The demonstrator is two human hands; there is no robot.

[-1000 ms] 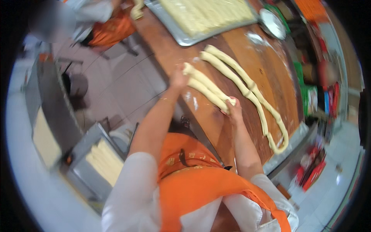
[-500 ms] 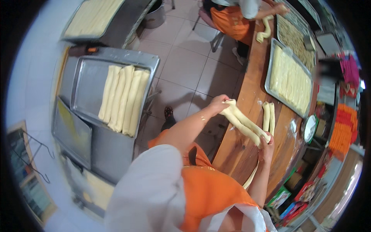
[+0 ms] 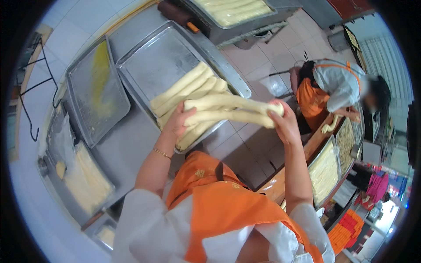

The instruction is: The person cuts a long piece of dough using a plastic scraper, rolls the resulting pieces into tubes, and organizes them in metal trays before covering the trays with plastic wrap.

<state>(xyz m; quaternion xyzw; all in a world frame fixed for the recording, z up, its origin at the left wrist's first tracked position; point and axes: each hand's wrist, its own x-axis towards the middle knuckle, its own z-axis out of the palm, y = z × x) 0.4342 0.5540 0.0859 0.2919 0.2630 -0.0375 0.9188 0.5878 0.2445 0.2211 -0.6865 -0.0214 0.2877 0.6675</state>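
Observation:
Two long, pale dough strips (image 3: 245, 104) stretch side by side between my hands. My left hand (image 3: 176, 122) is closed around their left ends, and my right hand (image 3: 287, 125) grips the right ends. The strips hang above the right part of a metal tray (image 3: 144, 65), and their right half reaches out past its edge over the floor. In that tray several similar dough strips (image 3: 180, 87) lie in a row, partly covered by the held pair and my left hand. The tray's left part is bare metal.
A second tray with a yellow smear (image 3: 98, 94) lies beside the first. Nearer left, flat dough (image 3: 90, 179) sits under plastic. Another dough-filled tray (image 3: 234, 11) is at the top. At right, a wooden table (image 3: 274, 186) bears a full tray (image 3: 324, 171); a co-worker (image 3: 335, 83) bends over its far end.
Both hands have carried the two dough strips from above the wooden table leftward to above the metal tray. The view has turned left with them. The grip on both ends stays.

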